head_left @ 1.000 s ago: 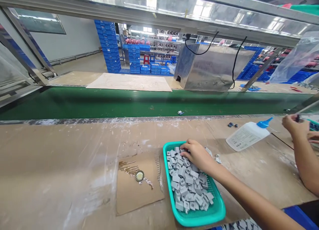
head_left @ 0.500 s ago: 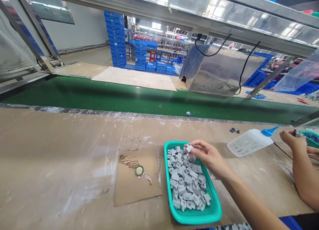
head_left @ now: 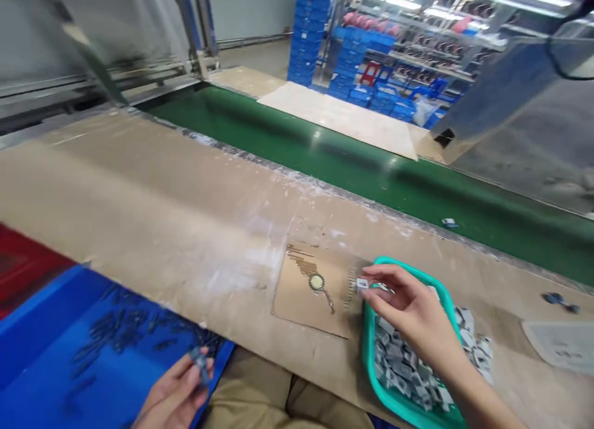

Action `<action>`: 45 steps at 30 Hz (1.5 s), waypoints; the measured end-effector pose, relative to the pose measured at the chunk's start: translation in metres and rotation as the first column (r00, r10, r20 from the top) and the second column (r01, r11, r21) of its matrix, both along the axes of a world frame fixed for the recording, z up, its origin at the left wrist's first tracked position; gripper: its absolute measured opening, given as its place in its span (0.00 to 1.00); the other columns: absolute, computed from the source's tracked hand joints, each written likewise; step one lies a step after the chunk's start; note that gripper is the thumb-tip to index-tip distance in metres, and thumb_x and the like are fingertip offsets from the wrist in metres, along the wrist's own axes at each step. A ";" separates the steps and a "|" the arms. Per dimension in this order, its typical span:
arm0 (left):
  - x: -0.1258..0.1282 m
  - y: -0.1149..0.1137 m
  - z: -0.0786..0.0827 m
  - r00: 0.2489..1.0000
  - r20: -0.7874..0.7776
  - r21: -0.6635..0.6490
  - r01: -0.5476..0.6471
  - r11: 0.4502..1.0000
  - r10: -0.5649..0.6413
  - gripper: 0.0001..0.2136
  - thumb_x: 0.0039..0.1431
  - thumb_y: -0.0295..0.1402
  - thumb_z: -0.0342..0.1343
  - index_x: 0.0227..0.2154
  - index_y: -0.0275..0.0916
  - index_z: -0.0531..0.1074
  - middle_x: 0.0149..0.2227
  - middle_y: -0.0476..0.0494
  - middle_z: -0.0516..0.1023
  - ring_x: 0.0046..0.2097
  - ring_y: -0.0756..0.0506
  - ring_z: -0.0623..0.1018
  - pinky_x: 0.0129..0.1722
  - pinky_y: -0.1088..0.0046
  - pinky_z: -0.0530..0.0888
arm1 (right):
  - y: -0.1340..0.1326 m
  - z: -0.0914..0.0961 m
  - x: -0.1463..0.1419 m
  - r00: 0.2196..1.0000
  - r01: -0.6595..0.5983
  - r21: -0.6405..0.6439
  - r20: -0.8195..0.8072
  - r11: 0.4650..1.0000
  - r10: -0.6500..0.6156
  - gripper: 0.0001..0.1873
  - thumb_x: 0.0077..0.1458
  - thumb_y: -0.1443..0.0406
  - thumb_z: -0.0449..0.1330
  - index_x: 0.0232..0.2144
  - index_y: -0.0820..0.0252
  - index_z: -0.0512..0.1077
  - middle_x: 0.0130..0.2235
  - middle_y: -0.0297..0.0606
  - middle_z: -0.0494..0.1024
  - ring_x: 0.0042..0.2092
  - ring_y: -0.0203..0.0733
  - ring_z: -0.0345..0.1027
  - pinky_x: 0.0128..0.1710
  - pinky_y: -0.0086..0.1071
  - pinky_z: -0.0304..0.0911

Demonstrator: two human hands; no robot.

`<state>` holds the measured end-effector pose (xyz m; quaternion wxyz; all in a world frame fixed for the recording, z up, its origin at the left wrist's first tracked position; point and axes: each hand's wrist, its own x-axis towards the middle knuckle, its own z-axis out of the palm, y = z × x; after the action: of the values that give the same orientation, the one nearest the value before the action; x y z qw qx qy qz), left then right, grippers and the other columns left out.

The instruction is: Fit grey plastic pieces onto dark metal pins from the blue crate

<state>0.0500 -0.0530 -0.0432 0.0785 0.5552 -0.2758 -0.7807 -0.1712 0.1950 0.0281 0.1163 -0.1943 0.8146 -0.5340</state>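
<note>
My right hand (head_left: 413, 308) hovers over the left rim of a teal basket (head_left: 371, 345) and pinches a small grey block (head_left: 362, 285) between thumb and fingertips. Many more grey blocks (head_left: 408, 361) fill the basket. My left hand (head_left: 174, 395) is low at the bottom left, over a blue bin (head_left: 55, 355). Its fingers are closed on a small dark part (head_left: 200, 358). Several similar dark parts (head_left: 120, 330) lie in the bin. A cardboard piece (head_left: 301, 305) with a round metal cap (head_left: 316, 282) lies on the bench just left of the basket.
The brown workbench (head_left: 162, 206) runs along a green conveyor belt (head_left: 325, 156) that carries one small piece (head_left: 448, 221). A red bin (head_left: 18, 262) sits at the far left. A blurred white bottle (head_left: 561, 345) lies at the right. A metal box (head_left: 524, 107) stands beyond the belt.
The view has swung left and down. My right hand lifted a grey block out of the basket towards its left rim. My left hand and the blue bin came into view.
</note>
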 end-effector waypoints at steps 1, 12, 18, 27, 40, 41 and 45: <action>-0.005 0.006 0.005 0.998 -0.054 0.035 0.019 0.999 -0.017 0.25 0.18 0.29 0.74 0.28 0.35 0.75 0.28 0.46 0.78 0.29 0.49 0.75 0.26 0.79 0.75 | -0.009 -0.004 0.001 0.998 -0.036 0.030 -0.048 0.999 0.037 0.12 0.51 0.61 0.61 0.39 0.57 0.69 0.40 0.42 0.75 0.42 0.44 0.72 0.40 0.35 0.71; -0.042 0.041 0.028 0.850 -0.513 0.116 0.208 0.971 -0.120 0.11 0.45 0.36 0.65 0.30 0.34 0.77 0.38 0.39 0.78 0.38 0.46 0.77 0.39 0.75 0.75 | -0.039 -0.041 0.008 0.847 -0.077 0.431 -0.448 0.899 0.287 0.09 0.57 0.62 0.53 0.41 0.56 0.66 0.40 0.39 0.79 0.38 0.41 0.76 0.35 0.32 0.72; -0.049 0.045 0.029 0.845 -0.508 0.069 0.237 0.969 -0.170 0.07 0.44 0.28 0.65 0.28 0.36 0.74 0.37 0.44 0.75 0.33 0.49 0.75 0.33 0.76 0.73 | -0.038 -0.042 0.010 0.830 -0.078 0.497 -0.448 0.864 0.332 0.10 0.58 0.63 0.52 0.43 0.55 0.66 0.41 0.39 0.78 0.39 0.42 0.75 0.37 0.34 0.71; -0.056 0.043 0.020 0.807 -0.506 -0.185 0.243 0.952 -0.304 0.06 0.45 0.27 0.64 0.26 0.36 0.72 0.32 0.48 0.69 0.32 0.51 0.74 0.35 0.74 0.73 | -0.038 -0.043 0.009 0.840 -0.095 0.514 -0.419 0.852 0.346 0.10 0.58 0.63 0.53 0.43 0.55 0.67 0.41 0.39 0.78 0.39 0.42 0.74 0.37 0.34 0.71; -0.060 0.040 0.010 0.802 -0.523 -0.196 0.218 0.956 -0.290 0.12 0.43 0.23 0.66 0.31 0.38 0.71 0.31 0.50 0.75 0.41 0.46 0.78 0.36 0.77 0.74 | -0.038 -0.042 0.009 0.842 -0.116 0.509 -0.405 0.853 0.356 0.10 0.58 0.64 0.52 0.43 0.54 0.66 0.42 0.39 0.77 0.39 0.43 0.74 0.38 0.35 0.71; -0.060 0.040 0.010 0.799 -0.531 -0.189 0.212 0.959 -0.281 0.13 0.41 0.23 0.67 0.31 0.39 0.71 0.29 0.51 0.75 0.40 0.46 0.78 0.36 0.77 0.75 | -0.038 -0.042 0.009 0.842 -0.120 0.506 -0.403 0.854 0.357 0.10 0.58 0.64 0.52 0.43 0.54 0.66 0.42 0.39 0.78 0.39 0.43 0.74 0.38 0.35 0.71; -0.058 0.042 0.008 0.783 -0.566 -0.155 0.206 0.966 -0.258 0.15 0.36 0.23 0.69 0.30 0.38 0.74 0.24 0.52 0.74 0.36 0.44 0.79 0.36 0.71 0.77 | -0.038 -0.042 0.008 0.844 -0.129 0.503 -0.396 0.855 0.360 0.10 0.58 0.64 0.52 0.43 0.54 0.66 0.42 0.40 0.77 0.39 0.43 0.74 0.38 0.35 0.71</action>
<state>-0.0083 -0.0106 -0.0348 0.0856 0.2482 -0.3374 -0.9040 -0.1632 0.1574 -0.0142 0.0237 -0.3919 0.8872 -0.2423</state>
